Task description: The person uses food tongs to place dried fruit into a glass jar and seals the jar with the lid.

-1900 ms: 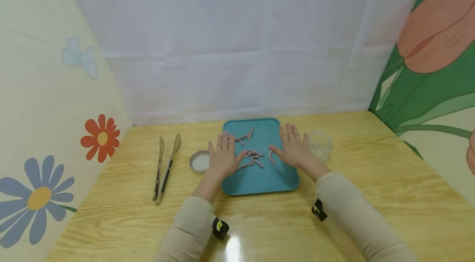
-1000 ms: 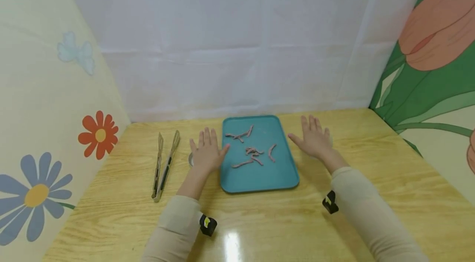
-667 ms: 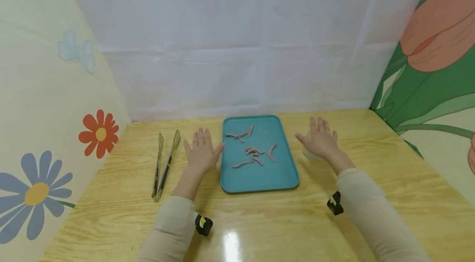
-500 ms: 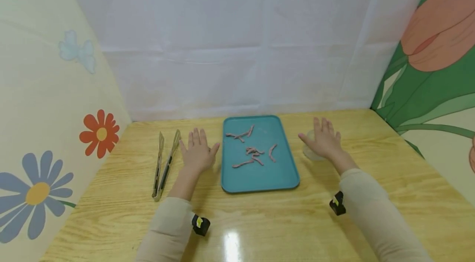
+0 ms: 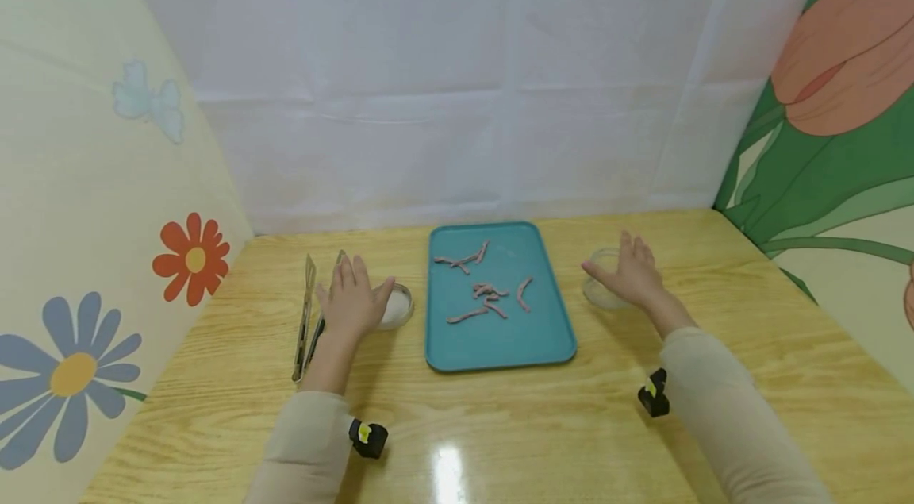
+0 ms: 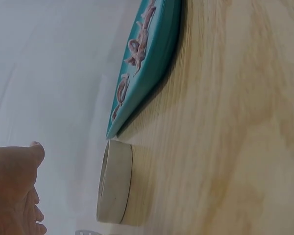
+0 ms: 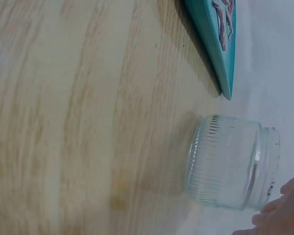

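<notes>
My left hand [image 5: 352, 305] hovers with fingers extended and thumb spread, overlapping the right arm of the metal tongs [image 5: 305, 313] in the head view. Just right of it lies a round lid [image 5: 398, 309], its pale side wall [image 6: 117, 181] facing the left wrist camera. My right hand [image 5: 635, 278] is held beside a clear glass jar [image 7: 225, 161], thumb apart, fingers near its uncovered rim. Between the hands, a blue tray [image 5: 500, 349] carries several thin, knobbly pinkish strips [image 5: 467, 317], some crossing one another. Neither hand grips anything.
A wood-grain table [image 5: 457, 417] bears everything. A white sheet [image 5: 428, 131] hangs behind it. Flower-printed panels stand at the left [image 5: 57, 194] and right [image 5: 850, 194]. Each wrist wears a small black camera mount [image 5: 368, 438].
Both hands have moved outward from over the tray: the left goes left past the lid to the tongs, uncovering the lid; the right goes right to the jar. Tray and strips stay put.
</notes>
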Available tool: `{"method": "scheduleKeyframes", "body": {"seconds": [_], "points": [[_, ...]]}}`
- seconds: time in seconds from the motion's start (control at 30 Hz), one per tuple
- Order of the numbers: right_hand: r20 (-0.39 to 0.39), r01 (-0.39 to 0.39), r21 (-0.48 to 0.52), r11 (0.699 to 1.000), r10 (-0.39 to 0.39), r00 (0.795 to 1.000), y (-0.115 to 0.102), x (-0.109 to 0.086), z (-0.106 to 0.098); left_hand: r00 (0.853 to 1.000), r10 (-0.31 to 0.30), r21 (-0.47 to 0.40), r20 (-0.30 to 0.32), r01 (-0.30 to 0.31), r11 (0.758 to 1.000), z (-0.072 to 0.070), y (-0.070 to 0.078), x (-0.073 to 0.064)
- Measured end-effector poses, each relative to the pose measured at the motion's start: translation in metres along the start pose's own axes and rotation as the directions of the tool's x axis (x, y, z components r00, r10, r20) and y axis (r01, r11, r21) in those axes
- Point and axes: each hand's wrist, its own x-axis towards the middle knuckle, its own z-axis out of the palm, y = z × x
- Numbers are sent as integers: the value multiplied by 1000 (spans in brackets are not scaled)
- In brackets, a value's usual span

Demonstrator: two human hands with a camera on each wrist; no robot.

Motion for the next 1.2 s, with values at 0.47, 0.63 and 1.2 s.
{"method": "scheduleKeyframes", "body": {"seconds": [0.47, 0.63, 1.2], "points": [[-42, -3, 153, 988, 9, 999, 13, -1, 6, 999, -45, -78, -8, 44, 996, -6, -29, -11], [-55, -10, 168, 986, 19, 998, 15, -3, 8, 996, -84, -108, 15, 86, 991, -6, -38, -13], [-51, -103, 358, 928, 129, 990, 21, -7, 19, 974, -222, -172, 49, 227, 959, -2, -59, -28]]}}
